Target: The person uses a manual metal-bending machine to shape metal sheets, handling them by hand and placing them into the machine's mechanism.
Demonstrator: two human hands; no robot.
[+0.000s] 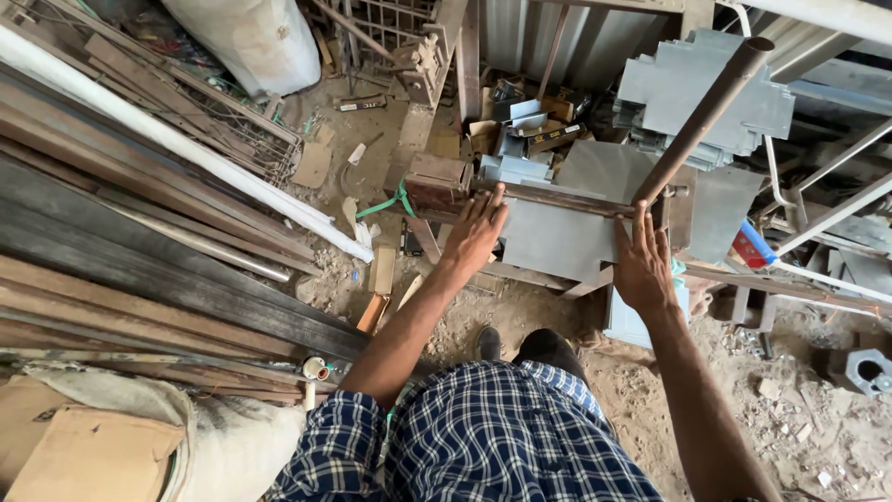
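Note:
A grey metal sheet [557,244] lies in a rusty hand bending machine [557,198] in front of me. My left hand [476,232] rests flat, fingers apart, on the sheet's left edge, its fingertips against the machine's clamping bar. My right hand [641,263] lies flat on the sheet's right side, just below the base of the long brown lever pipe [703,116] that slants up to the right. Neither hand grips anything.
Long steel bars and a white pipe [177,144] lie stacked at left. Cut grey sheet pieces [688,88] pile behind the machine. A white sack [251,37] stands at the back. Sandy floor with scraps and a grey block [869,370] lies at right.

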